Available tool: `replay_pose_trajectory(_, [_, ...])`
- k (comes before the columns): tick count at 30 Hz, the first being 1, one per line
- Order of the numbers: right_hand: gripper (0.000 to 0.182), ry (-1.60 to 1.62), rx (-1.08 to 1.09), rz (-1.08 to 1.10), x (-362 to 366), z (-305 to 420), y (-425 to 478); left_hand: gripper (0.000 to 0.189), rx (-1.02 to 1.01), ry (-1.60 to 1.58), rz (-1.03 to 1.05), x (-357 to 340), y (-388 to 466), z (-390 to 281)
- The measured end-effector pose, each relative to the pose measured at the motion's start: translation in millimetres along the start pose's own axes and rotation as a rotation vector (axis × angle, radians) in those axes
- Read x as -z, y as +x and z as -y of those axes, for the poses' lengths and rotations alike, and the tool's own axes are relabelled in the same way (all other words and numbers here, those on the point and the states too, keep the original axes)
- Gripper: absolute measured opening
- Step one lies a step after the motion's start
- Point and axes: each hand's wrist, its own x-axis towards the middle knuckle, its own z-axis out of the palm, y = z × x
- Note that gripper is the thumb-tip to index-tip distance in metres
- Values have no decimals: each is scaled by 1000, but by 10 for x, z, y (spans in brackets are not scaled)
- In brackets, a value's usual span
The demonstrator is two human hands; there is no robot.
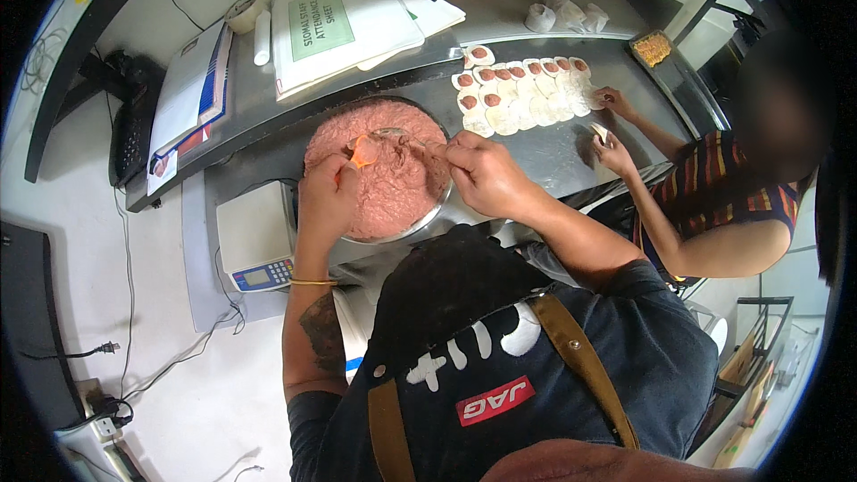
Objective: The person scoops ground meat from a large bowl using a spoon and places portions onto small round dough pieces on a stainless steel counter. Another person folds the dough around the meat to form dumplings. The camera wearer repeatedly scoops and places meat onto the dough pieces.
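A large round metal bowl [436, 209] in front of me is filled with pink ground meat paste [395, 201]. Over its left side, my left hand [328, 197] grips a small orange tool [363, 151], perhaps a scoop, with some meat at it. My right hand [483, 171] holds a metal spoon [388, 132] by its handle, its head close to the orange tool above the meat. Right of the bowl, round dough wrappers [532, 110] lie in overlapping rows on the steel table [535, 159]. Dabs of meat [492, 100] sit on several of them.
Beside me on the right, a person's hands [612, 150] handle wrappers. A metal tray [689, 90] holds orange bits [653, 50]. A digital scale [258, 234] stands left of the bowl. Papers [361, 20], tape [242, 12] and plastic bags [566, 15] rest on the raised shelf.
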Motion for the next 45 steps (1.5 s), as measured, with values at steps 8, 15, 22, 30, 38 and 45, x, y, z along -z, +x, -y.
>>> replay_pose_trajectory(8, [38, 14, 3, -12, -46, 67, 24, 22, -68, 54, 1, 22, -45, -113])
replay_pose_trajectory(15, [33, -240, 41, 124, -14, 81, 66, 20, -208, 346, 139, 37, -111, -183])
replay_pose_trajectory(22, [29, -95, -158, 232, -23, 49, 171, 20, -223, 366, 105, -79, -209, -169])
replay_pose_trajectory(30, [22, 611, -619, -119, 16, -455, -348, 23, -53, 254, 34, -182, -184, -94])
replay_pose_trajectory(38, [23, -156, -353, -670, 1294, -1094, -450, 19, 37, 365, 153, -5, -125, -328])
replay_pose_trajectory(45, [23, -450, -529, -535, 239, -2555, -824, 18, 143, 473, 223, -65, 21, -514])
